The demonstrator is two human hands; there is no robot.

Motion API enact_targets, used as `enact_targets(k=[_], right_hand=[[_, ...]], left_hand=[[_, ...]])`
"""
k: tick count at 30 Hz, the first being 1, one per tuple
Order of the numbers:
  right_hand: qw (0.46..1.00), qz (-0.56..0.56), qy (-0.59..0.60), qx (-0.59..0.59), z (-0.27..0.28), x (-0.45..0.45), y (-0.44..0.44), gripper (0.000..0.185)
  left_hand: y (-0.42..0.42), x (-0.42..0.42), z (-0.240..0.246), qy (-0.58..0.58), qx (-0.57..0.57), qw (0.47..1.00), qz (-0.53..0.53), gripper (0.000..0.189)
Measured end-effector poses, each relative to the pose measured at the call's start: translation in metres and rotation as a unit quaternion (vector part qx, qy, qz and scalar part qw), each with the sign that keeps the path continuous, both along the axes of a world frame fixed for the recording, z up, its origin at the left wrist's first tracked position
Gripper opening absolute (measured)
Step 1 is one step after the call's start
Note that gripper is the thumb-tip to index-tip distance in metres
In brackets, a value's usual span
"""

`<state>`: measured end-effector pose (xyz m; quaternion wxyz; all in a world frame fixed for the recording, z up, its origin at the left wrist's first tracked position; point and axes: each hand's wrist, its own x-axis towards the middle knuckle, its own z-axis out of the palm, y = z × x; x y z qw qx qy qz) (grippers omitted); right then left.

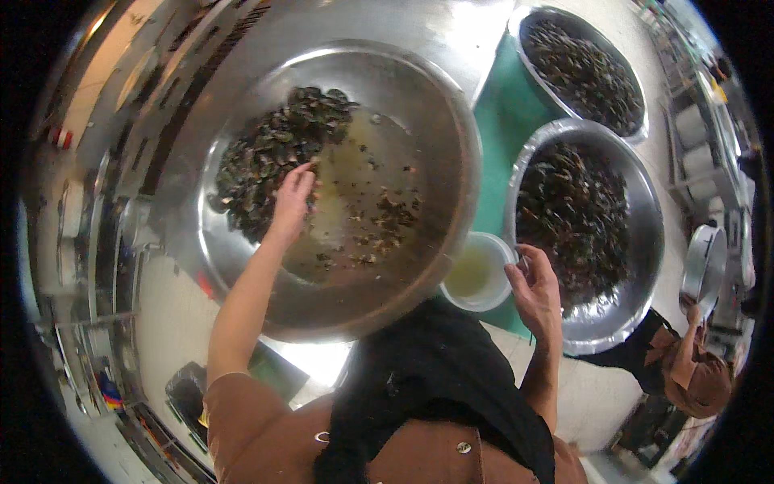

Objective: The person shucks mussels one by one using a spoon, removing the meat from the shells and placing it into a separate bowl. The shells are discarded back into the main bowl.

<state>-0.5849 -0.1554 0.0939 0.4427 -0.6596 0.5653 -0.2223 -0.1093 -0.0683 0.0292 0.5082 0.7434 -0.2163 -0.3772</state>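
A wide stainless steel bowl stands in front of me. Dark, thin food pieces are heaped along its left side, and yellowish liquid with loose scraps covers the bottom on the right. My left hand reaches into the bowl, fingertips at the heap's inner edge; whether they pinch a piece is hidden. To the bowl's right is a white plastic tub with yellowish liquid inside. My right hand, fingers curled, is between the tub's rim and a metal basin; its grip is unclear.
The basin holds dark food pieces, and a second metal basin of them stands behind it. Both rest by a green surface. At far right, a person handles a round metal pan. Shelving lines the right.
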Motion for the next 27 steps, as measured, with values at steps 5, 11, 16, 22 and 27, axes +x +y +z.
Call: enact_targets(k=[5,11,16,22,27], right_hand=[[0.989,0.093,-0.115,0.01,0.038,0.055,-0.013,0.031],[0.938,0.245,-0.177,-0.167,0.072,0.151,-0.009,0.036],[0.933,0.301,-0.136,-0.145,0.078,0.166,0.001,0.033],[0.935,0.281,-0.149,-0.155,0.08,0.16,0.004,0.028],[0.934,0.271,-0.081,-0.22,0.078,0.152,0.004,0.039]], left_hand=[[0.018,-0.058,0.049,-0.216,-0.068,0.966,-0.123,0.036],[0.04,-0.125,0.109,-0.418,-0.051,0.885,-0.2,0.049],[0.053,-0.138,0.115,-0.504,-0.138,0.83,-0.196,0.054],[0.069,-0.156,0.095,-0.265,-0.124,0.956,0.004,0.045],[0.073,-0.166,0.095,0.032,-0.145,0.984,0.1,0.032]])
